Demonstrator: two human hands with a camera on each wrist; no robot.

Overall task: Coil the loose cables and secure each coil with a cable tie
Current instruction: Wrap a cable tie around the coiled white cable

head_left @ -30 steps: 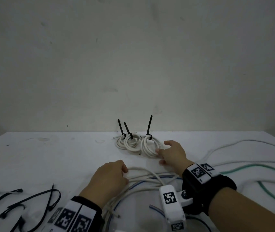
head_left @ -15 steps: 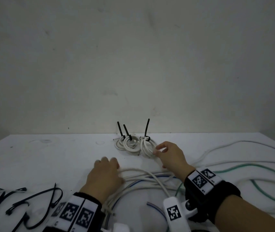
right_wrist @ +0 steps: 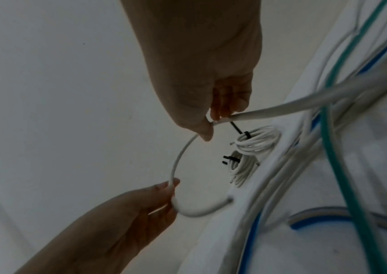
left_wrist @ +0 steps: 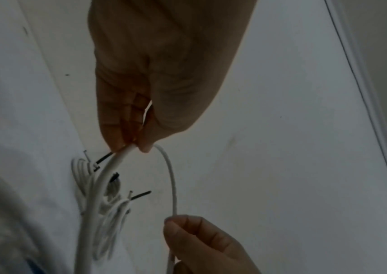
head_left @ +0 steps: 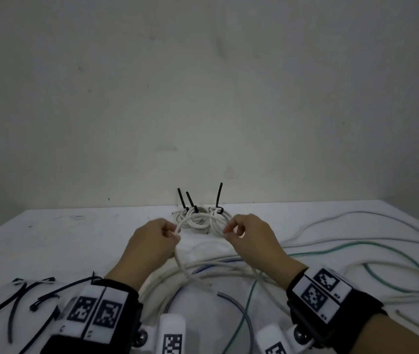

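A loose white cable [head_left: 198, 217] arcs between my two hands, raised above the table. My left hand [head_left: 175, 231] pinches it between thumb and fingertips; from there it drops to the cable pile [head_left: 203, 274]. My right hand [head_left: 226, 229] pinches the arc's other side. The left wrist view shows the left hand [left_wrist: 130, 146] pinching the cable [left_wrist: 171, 181], with the right hand [left_wrist: 171, 222] below. The right wrist view shows the right hand [right_wrist: 211, 123] and left hand [right_wrist: 170, 187] on the same cable [right_wrist: 180, 155]. Behind stand finished white coils [head_left: 198, 221] with black ties [head_left: 219, 198].
Several loose black cable ties [head_left: 24, 297] lie at the near left of the white table [head_left: 75, 241]. A green cable [head_left: 356, 247], a blue-striped cable [head_left: 228, 297] and more white cables [head_left: 356, 215] sprawl across the right and near side. A wall stands behind the coils.
Both hands have left the table: the left lifted off the cable pile, the right came away from the tied coil. They now hold a white cable up between them in an arc.
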